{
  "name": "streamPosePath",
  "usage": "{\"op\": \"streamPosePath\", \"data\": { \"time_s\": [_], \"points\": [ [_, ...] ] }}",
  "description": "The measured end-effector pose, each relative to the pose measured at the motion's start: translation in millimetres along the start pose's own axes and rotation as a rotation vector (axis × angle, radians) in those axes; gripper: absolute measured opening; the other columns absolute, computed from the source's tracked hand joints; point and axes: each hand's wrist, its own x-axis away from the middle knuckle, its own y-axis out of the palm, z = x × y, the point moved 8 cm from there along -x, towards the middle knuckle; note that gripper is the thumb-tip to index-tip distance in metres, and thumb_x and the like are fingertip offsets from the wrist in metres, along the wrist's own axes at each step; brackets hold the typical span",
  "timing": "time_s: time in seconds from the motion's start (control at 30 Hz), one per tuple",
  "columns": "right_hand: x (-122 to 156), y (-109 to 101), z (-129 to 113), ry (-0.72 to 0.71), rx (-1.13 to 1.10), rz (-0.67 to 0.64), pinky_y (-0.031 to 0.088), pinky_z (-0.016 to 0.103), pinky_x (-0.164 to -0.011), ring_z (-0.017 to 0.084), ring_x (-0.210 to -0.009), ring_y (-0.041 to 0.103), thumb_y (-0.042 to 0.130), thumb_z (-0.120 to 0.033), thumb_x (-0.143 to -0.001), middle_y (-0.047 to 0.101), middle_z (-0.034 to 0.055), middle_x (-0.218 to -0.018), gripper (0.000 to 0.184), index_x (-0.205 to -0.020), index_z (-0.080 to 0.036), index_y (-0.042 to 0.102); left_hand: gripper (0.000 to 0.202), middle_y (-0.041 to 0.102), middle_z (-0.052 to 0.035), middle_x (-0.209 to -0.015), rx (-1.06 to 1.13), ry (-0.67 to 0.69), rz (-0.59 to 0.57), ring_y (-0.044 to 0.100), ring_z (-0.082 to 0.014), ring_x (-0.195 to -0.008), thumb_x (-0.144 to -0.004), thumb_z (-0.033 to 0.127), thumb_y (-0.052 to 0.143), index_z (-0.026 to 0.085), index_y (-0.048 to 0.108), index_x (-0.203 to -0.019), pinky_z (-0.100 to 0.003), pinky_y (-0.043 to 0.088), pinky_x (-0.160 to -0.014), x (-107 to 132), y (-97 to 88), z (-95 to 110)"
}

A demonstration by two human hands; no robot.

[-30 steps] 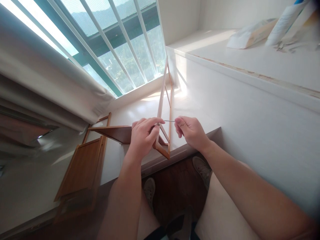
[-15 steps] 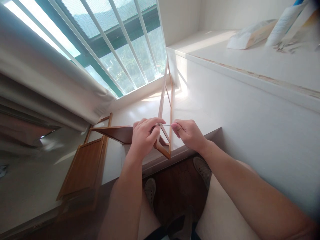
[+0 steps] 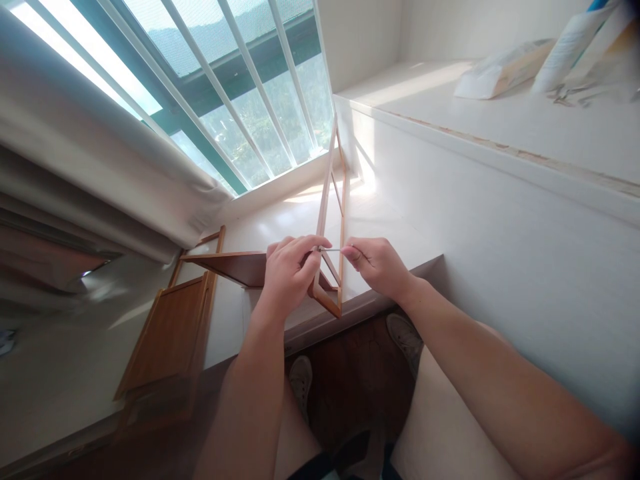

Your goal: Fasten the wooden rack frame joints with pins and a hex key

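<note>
My left hand (image 3: 291, 272) is closed round the upright of a brown wooden frame (image 3: 325, 200), where a wooden panel (image 3: 235, 267) meets it. Thumb and index finger sit close to a small fitting on that upright; the fitting itself is mostly hidden. A thin metal hex key (image 3: 331, 250) runs level from this spot across to my right hand (image 3: 373, 263), which pinches its outer end between thumb and curled fingers. The frame stands on the white ledge, its far end near the window corner.
A second slatted wooden piece (image 3: 163, 333) stands to the left, below a grey curtain (image 3: 115, 133). Behind is a barred window (image 3: 240, 87). On the shelf at right lie a plastic packet (image 3: 505, 67), a white bottle (image 3: 570, 50) and small metal parts (image 3: 573, 95).
Almost nothing differs. My right hand and forearm have shifted very slightly, still pinching the hex key; my left hand and the wooden frame keep their place.
</note>
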Motion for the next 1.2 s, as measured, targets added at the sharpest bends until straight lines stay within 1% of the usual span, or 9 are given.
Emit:
{"op": "streamPosePath", "data": {
  "time_s": [0.23, 0.33, 0.43, 0.6, 0.77, 0.87, 1.0, 1.2],
  "points": [
    [-1, 0, 1, 0.001, 0.052, -0.005, 0.030, 0.029, -0.061, 0.014, -0.059, 0.040, 0.040, -0.056, -0.106, 0.048, -0.0007, -0.064, 0.049, -0.072, -0.022, 0.049, 0.037, 0.077, 0.0060, -0.106, -0.018, -0.004, -0.012, 0.063, -0.0197, -0.105, -0.097, 0.024, 0.041, 0.036, 0.072, -0.114, -0.039, 0.032, -0.102, 0, 1.2, 1],
    [-1, 0, 0, 0.020, 0.041, 0.004, 0.029, 0.029, -0.060, 0.014, -0.057, 0.039, 0.039, -0.058, -0.106, 0.046, -0.0012, -0.061, 0.052, -0.068, -0.022, 0.045, 0.037, 0.077, 0.0055, -0.105, -0.023, -0.007, -0.013, 0.063, -0.0198, -0.104, -0.097, 0.025, 0.041, 0.036, 0.073, -0.113, -0.039, 0.033, -0.102, -1, 1.5, 1],
    [0, 1, -2, 0.039, 0.003, 0.009, 0.028, 0.030, -0.059, 0.013, -0.054, 0.038, 0.039, -0.055, -0.107, 0.044, -0.0019, -0.057, 0.053, -0.065, -0.022, 0.041, 0.037, 0.077, 0.0064, -0.106, -0.020, 0.003, -0.009, 0.063, -0.0190, -0.104, -0.097, 0.024, 0.041, 0.036, 0.073, -0.114, -0.038, 0.033, -0.102, -1, 1.2, 2],
    [1, 3, -2, 0.079, -0.039, 0.014, 0.029, 0.030, -0.059, 0.013, -0.053, 0.040, 0.038, -0.053, -0.107, 0.045, -0.0021, -0.054, 0.055, -0.063, -0.022, 0.045, 0.038, 0.077, 0.0064, -0.106, -0.025, 0.000, -0.008, 0.062, -0.0192, -0.104, -0.097, 0.024, 0.041, 0.036, 0.072, -0.115, -0.038, 0.032, -0.101, -1, 0.7, 1],
    [1, 4, 0, 0.114, -0.061, 0.028, 0.031, 0.030, -0.058, 0.012, -0.052, 0.042, 0.038, -0.056, -0.107, 0.046, -0.0018, -0.052, 0.059, -0.060, -0.021, 0.046, 0.038, 0.077, 0.0051, -0.102, -0.014, -0.027, -0.002, 0.063, -0.0197, -0.103, -0.095, 0.023, 0.041, 0.034, 0.074, -0.110, -0.039, 0.033, -0.101, -1, -0.2, 2],
    [2, 5, 0, 0.157, -0.109, 0.038, 0.034, 0.030, -0.059, 0.013, -0.052, 0.045, 0.039, -0.058, -0.106, 0.048, -0.0012, -0.050, 0.062, -0.057, -0.021, 0.047, 0.038, 0.077, 0.0046, -0.101, -0.018, -0.041, -0.005, 0.063, -0.0200, -0.102, -0.094, 0.024, 0.040, 0.033, 0.074, -0.108, -0.039, 0.033, -0.101, -1, 0.1, 3],
    [3, 6, 0, 0.220, -0.193, 0.054, 0.037, 0.029, -0.060, 0.013, -0.051, 0.047, 0.043, -0.058, -0.105, 0.049, -0.0010, -0.048, 0.064, -0.053, -0.020, 0.049, 0.036, 0.077, 0.0060, -0.103, -0.016, -0.015, -0.003, 0.063, -0.0194, -0.103, -0.096, 0.025, 0.041, 0.035, 0.073, -0.111, -0.038, 0.032, -0.101, -1, 0.0, 3],
    [4, 12, 1, 0.293, -0.351, 0.051, 0.039, 0.029, -0.058, 0.012, -0.047, 0.046, 0.044, -0.062, -0.103, 0.051, -0.0006, -0.044, 0.066, -0.052, -0.020, 0.051, 0.036, 0.077, 0.0059, -0.103, -0.027, -0.016, -0.010, 0.063, -0.0192, -0.103, -0.096, 0.026, 0.042, 0.035, 0.073, -0.111, -0.039, 0.032, -0.100, -1, 0.2, 0]
  ]
}}
